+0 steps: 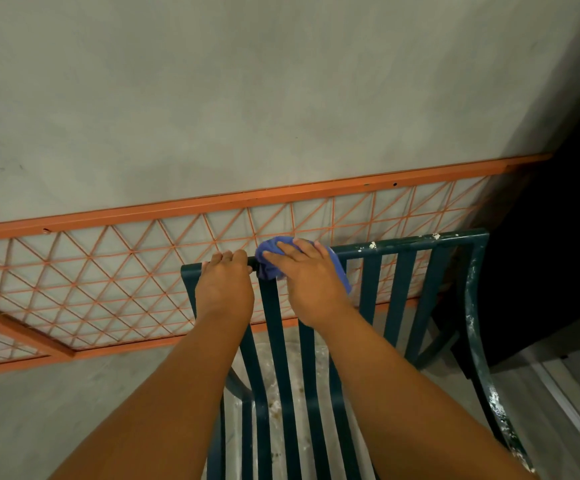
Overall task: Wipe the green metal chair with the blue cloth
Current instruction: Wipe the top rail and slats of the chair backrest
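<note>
Blue cloth (270,259) under flat right hand (311,282) on chair (409,244) top rail, left hand (224,284) curled round rail beside it

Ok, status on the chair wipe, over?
Left hand grips chair top rail. Right hand presses blue cloth on rail. White specks further right; nothing blocking.

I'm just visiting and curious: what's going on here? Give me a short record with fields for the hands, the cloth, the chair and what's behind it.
left hand: grips the chair's top rail, fingers curled over it
right hand: presses the blue cloth onto the top rail
green metal chair: dark green, vertical slats, white flecks on the top rail and right side
behind the chair: orange metal grid panel leaning on a grey wall
stage: top rail being wiped
</note>
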Demonstrator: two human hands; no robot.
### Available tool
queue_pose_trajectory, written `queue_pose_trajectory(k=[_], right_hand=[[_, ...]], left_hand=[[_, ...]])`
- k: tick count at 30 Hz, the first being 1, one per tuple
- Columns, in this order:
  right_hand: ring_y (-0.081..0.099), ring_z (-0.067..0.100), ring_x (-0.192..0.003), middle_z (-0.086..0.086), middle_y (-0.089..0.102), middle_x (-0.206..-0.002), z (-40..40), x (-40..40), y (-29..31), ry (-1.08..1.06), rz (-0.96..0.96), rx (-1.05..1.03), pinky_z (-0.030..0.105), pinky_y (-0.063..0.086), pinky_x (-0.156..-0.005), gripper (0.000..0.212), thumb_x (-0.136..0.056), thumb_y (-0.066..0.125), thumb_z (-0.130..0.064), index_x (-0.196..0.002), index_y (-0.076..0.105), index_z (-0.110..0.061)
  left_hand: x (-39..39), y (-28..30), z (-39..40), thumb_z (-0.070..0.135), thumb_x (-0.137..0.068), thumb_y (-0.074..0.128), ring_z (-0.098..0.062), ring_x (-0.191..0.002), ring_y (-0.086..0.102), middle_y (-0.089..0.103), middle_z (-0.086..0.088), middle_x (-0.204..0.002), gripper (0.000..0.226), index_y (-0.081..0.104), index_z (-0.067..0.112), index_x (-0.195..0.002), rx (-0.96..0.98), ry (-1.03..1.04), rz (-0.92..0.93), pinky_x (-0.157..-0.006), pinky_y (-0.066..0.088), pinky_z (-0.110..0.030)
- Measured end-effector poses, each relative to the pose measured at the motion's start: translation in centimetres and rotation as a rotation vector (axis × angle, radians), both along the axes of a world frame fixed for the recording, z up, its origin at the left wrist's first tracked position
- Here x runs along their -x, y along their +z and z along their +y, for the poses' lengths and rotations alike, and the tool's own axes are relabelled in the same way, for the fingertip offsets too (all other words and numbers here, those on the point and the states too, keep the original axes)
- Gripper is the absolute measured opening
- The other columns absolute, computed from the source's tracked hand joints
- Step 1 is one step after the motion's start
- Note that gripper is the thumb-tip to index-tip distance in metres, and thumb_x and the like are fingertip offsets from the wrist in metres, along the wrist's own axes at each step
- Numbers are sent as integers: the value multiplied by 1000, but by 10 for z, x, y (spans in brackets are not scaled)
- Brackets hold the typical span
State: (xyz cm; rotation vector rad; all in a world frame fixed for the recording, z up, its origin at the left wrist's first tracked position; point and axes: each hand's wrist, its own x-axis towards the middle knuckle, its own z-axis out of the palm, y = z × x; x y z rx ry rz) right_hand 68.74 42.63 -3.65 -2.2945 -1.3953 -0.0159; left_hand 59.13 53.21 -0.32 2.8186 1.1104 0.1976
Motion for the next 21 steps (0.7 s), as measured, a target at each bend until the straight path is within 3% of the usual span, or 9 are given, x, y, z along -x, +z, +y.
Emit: queue_pose_trajectory(k=[2, 4, 6, 8, 11, 13, 16, 18, 21], right_hand=[[28, 25, -139, 0, 44, -146, -17, -5, -7, -20, -76, -40, 41, 8, -116, 60, -85, 50, -3, -139, 44, -28], [37, 24, -130, -1, 53, -134, -21, -15, -1, -132, -115, -24, 41, 17, -113, 44, -90, 45, -15, -133, 48, -27], [45, 22, -113, 0, 60, -117, -10, -23, 17, -271, -36, 105, 39, 25, -100, 33, -94, 34, -29, -121, 52, -26], [49, 22, -103, 2, 63, -107, 12, -30, 35, -359, 140, 275, 37, 28, -87, 35, -94, 30, -35, -114, 56, -24], [56, 26, -101, 5, 65, -106, 36, -30, 47, -318, 190, 413, 38, 33, -91, 35, -96, 34, -38, -113, 57, -19], [55, 26, -97, 3, 65, -103, 32, -23, 40, -266, 92, 346, 39, 31, -94, 30, -95, 34, -33, -110, 56, -20], [50, 23, -99, -1, 63, -106, 4, -22, 9, -126, -143, 26, 38, 29, -89, 27, -94, 40, -27, -116, 54, -24], [50, 24, -107, -2, 61, -114, -12, -28, -10, -73, -256, -69, 38, 29, -95, 39, -86, 51, -15, -123, 54, -25], [53, 33, -114, 5, 63, -120, -11, -23, -26, -128, -276, -164, 46, 29, -104, 56, -70, 61, 2, -122, 61, -20]], left_hand=[[0, -1, 1, 19, -100, 42, -27, -107, 53, 59, -10, -112, 21, 54, 7, -112, 1, -11, -4, -84, 43, -36], [0, -1, 2, 21, -100, 41, -27, -106, 54, 59, -9, -112, 22, 54, 8, -114, 4, -13, -8, -83, 45, -36], [0, -1, 2, 21, -100, 40, -27, -107, 53, 59, -9, -113, 23, 53, 8, -115, 3, -11, -3, -83, 45, -37], [0, -1, 2, 20, -101, 40, -27, -109, 52, 58, -9, -115, 23, 53, 8, -116, -4, -11, 13, -85, 45, -36], [-1, -1, 1, 17, -100, 41, -25, -110, 51, 58, -9, -116, 22, 52, 9, -117, -35, -18, 53, -88, 44, -36], [-2, -2, 1, 15, -99, 43, -25, -110, 52, 58, -8, -116, 22, 51, 10, -118, -51, -13, 76, -89, 44, -35], [-2, -2, 1, 17, -100, 41, -25, -110, 52, 58, -8, -116, 22, 51, 10, -118, -55, -13, 70, -86, 45, -35], [-2, -1, 1, 18, -100, 40, -26, -109, 52, 58, -9, -115, 21, 52, 9, -116, -39, -20, 57, -83, 45, -36], [-2, -1, 1, 20, -100, 40, -27, -108, 53, 58, -9, -115, 21, 52, 9, -115, -34, -13, 43, -81, 45, -36]])
